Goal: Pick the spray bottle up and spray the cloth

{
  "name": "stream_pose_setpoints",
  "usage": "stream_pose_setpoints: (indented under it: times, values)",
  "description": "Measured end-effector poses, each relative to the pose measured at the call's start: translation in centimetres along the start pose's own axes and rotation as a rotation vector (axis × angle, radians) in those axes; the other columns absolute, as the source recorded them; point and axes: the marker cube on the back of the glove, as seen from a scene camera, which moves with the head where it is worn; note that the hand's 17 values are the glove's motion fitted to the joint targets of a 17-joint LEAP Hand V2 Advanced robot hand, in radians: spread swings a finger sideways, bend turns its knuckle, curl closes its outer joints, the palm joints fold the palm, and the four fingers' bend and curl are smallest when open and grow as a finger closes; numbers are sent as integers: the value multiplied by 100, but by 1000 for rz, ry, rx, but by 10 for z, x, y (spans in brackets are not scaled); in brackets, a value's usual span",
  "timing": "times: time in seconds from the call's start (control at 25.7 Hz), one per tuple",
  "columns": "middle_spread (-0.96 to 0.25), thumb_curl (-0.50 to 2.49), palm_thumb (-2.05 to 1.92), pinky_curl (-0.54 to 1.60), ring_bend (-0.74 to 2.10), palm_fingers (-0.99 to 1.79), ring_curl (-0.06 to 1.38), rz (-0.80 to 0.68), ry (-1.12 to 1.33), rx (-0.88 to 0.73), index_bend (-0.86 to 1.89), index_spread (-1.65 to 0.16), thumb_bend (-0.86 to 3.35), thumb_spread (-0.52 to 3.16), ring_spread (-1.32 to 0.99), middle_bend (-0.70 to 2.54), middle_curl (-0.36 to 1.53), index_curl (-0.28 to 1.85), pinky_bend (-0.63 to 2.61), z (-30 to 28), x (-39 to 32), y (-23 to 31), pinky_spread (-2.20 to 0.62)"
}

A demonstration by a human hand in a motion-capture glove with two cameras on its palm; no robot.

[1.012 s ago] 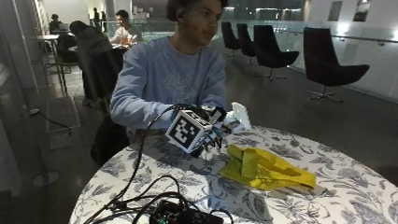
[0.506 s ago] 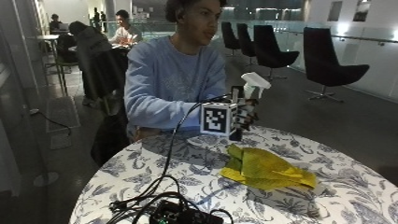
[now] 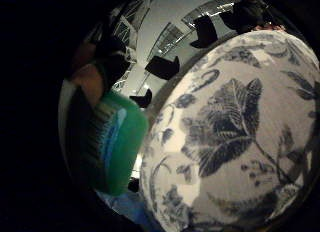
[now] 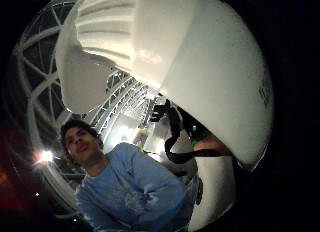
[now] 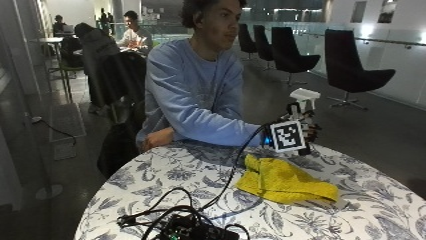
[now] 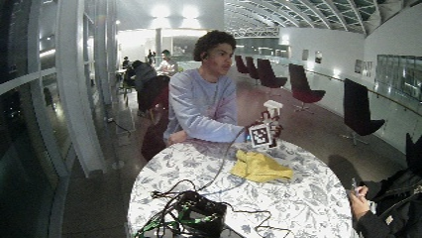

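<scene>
Hands: the gloved right hand is seen raised above the counter, its fingers curled round the body of the spray bottle; the bare left hand is rested at the counter's near edge, well apart from the work.
Bottle: it is held upright, with the white spray head showing above the hand and the green base lifted off the patterned counter top.
Cloth: the yellow cloth is left crumpled on the counter, below and just beside the raised hand, touched by nothing.
Step in hand: the bottle is judged lifted but not yet aimed; which way the nozzle faces cannot be told from these views.
Doing it well: the nozzle should be turned down toward the cloth's middle and brought nearer before the trigger is squeezed, so that the mist is caught by fabric.
Risk: spray could be drifted onto the black electronics box and its cables nearby.
</scene>
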Motion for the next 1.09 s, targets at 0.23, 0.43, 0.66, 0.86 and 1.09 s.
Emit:
stream_pose_setpoints:
  times: [0.23, 0.43, 0.66, 0.86, 1.09]
  values:
    - [-6, 50, 72, 28, 62, 83, 42, 9, 16, -8, 16, -31, -4, 96, -2, 35, 49, 26, 9, 29, 14, -11, 10]
    - [-6, 47, 72, 24, 62, 80, 42, 11, -6, -33, 17, -31, -3, 95, -2, 36, 49, 28, 8, 37, 15, -7, 9]
    - [-6, 45, 75, 21, 60, 75, 41, 52, 102, -67, 16, -31, -2, 92, -3, 38, 49, 31, 9, 42, 29, 3, 7]
    - [-3, 43, 75, 27, 44, 36, 39, 181, 216, -88, 7, -34, -3, 91, 0, 33, 48, 29, 26, 18, 24, 29, 8]
    - [2, 43, 82, 27, 41, 38, 33, 251, 338, -119, 13, -35, -1, 92, 3, 29, 44, 26, 28, -64, -18, 94, 10]
